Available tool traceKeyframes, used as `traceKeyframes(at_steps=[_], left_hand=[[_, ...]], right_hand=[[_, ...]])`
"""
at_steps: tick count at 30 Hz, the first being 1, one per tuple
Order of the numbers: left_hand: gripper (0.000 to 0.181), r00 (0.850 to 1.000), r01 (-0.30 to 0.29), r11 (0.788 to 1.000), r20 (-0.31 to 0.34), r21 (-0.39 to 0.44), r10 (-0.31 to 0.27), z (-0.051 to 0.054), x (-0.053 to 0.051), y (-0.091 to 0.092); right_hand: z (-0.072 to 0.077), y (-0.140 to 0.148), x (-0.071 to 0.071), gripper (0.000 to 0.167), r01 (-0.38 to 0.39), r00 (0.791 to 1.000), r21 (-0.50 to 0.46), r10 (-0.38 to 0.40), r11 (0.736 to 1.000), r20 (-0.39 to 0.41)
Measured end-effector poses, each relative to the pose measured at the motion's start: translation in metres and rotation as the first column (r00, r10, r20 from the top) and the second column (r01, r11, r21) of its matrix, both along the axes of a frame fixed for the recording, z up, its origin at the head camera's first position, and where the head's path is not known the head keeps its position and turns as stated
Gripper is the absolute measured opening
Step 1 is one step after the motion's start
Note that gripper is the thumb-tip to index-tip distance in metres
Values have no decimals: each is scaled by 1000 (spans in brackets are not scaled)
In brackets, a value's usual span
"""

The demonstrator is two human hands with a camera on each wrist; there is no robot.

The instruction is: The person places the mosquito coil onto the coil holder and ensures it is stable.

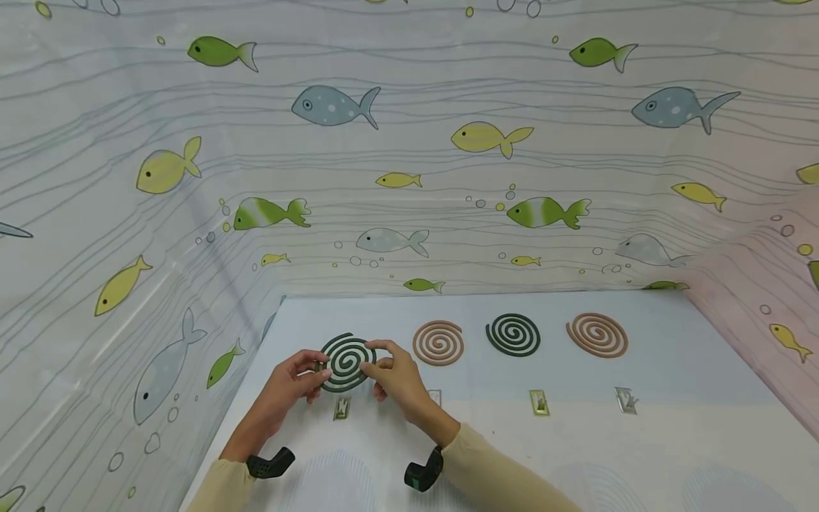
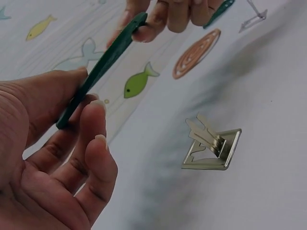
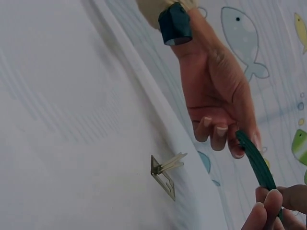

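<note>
A dark green spiral coil (image 1: 346, 363) is held up off the table between both hands. My left hand (image 1: 286, 391) pinches its left edge between thumb and fingers; my right hand (image 1: 399, 384) pinches the right edge. Seen edge-on in the left wrist view, the coil (image 2: 103, 64) slants between the left hand (image 2: 57, 143) and the right hand (image 2: 177, 14). The right wrist view has the coil (image 3: 256, 160) between the left hand (image 3: 218, 96) and the right hand (image 3: 280, 211). Just below the coil lies a small metal stand (image 1: 342, 409) with raised prongs.
Farther right on the white table (image 1: 473, 455) lie a brown coil (image 1: 438, 343), a green coil (image 1: 513, 335) and another brown coil (image 1: 597, 335). In front of them are metal stands, one partly behind my right wrist, others gold (image 1: 539, 402) and silver (image 1: 626, 400). Fish-patterned sheets surround the table.
</note>
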State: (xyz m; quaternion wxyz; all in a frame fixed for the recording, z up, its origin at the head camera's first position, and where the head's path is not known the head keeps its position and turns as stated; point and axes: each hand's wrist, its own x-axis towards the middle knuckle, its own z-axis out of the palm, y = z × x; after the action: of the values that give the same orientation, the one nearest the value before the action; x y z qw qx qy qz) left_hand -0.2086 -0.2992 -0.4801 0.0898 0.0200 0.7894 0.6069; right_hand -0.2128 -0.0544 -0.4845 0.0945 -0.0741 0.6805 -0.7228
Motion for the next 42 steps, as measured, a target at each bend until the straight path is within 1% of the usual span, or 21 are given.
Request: traceKeyframes(at_steps=[4,8,14,21,25,31,36,39,42], left_hand=[[47,1000,27,1000,-13,14,-26,1,2,-1],[46,998,53,998,-17,16,-52,-1,6,-3],[46,999,43,998,20,39,-44,-6,8,-4],[48,998,59,998,16,34,-60,-4,11,-4],[46,998,62,997,12,41,-62,-7,12,-5],[44,998,58,998,-3,33,-58,-10,13,-6],[40,999,33,999,-19,18,-33,-11,13,-7],[39,1000,10,999,-21,32,-10,-12,14,-7],[39,1000,-4,998,-7,59,4,-13,15,-7]], right_hand=[[0,1,2,37,-10,1000,17,10,1000,-15],[-2,2,5,36,-37,999,29,37,999,-17],[-4,2,12,36,-65,998,23,66,998,-14],[-5,0,19,35,-66,998,1,66,998,-14],[-4,0,21,36,-75,997,-9,75,997,-12],[-6,0,22,35,-83,996,-2,83,997,-11],[-8,-2,21,37,-68,998,-12,68,998,1],[-8,-3,23,39,-54,999,-20,54,998,9],[-9,-5,25,41,-33,999,-13,33,999,8]])
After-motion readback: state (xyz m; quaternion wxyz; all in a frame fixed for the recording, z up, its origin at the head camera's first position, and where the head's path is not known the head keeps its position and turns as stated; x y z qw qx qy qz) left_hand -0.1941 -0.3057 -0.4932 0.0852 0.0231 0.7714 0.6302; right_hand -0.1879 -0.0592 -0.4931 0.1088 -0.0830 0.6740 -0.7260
